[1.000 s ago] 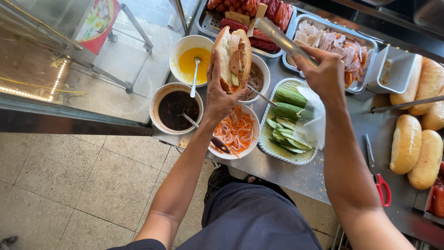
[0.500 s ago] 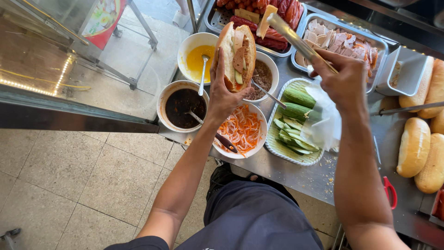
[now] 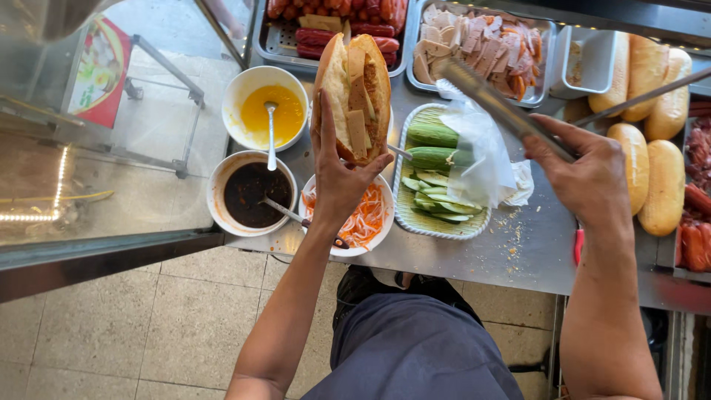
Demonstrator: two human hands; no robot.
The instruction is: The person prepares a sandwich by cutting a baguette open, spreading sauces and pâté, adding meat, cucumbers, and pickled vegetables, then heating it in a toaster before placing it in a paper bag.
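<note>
Far left of my left grip [image 3: 342,172], a red and green sign [image 3: 95,70] leans behind glass. That grip is clamped on a split baguette [image 3: 354,95] layered with pale slices, above the carrot bowl [image 3: 364,217]. My right grip [image 3: 581,176] is clamped on metal tongs [image 3: 495,104], over a clear plastic bag [image 3: 481,152] covering the cucumber basket [image 3: 435,178].

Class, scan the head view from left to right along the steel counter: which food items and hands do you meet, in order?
Bowl of dark sauce → left hand holding the split bread roll → basket of cucumbers → right hand holding metal tongs → plain bread rolls.
</note>
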